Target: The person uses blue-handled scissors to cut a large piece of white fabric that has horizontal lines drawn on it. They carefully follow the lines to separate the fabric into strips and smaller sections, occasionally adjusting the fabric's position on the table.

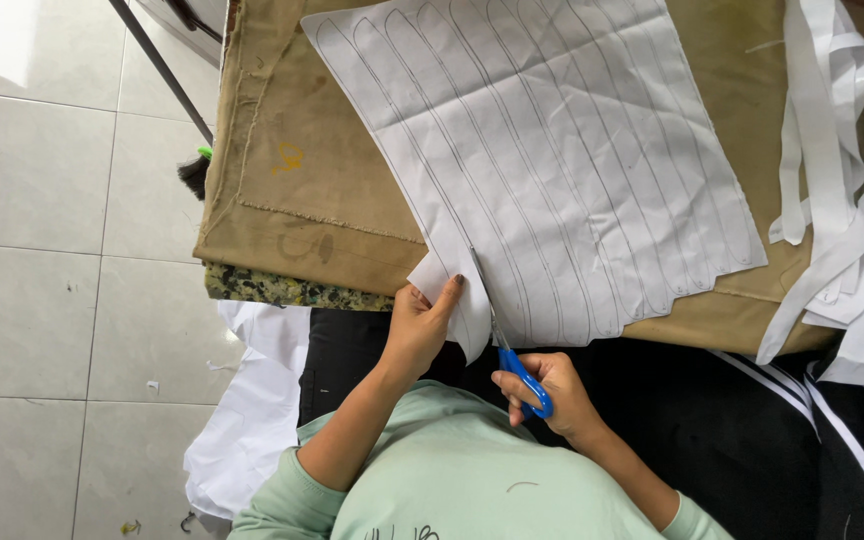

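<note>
white paper sheet pinned at its near edge by left hand, kept taut for blue-handled scissors, fingers of right hand clenched through loops; cut strips piled right on tabletop.

Creased matt white paper sheet on rough tan cloth; blue plastic-handled metal scissors.

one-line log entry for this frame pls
left hand: pinching strip edge of white sheet | right hand: blue-handled scissors, blades in sheet | cut strips: piled right | surface: tan cloth-covered table
</note>
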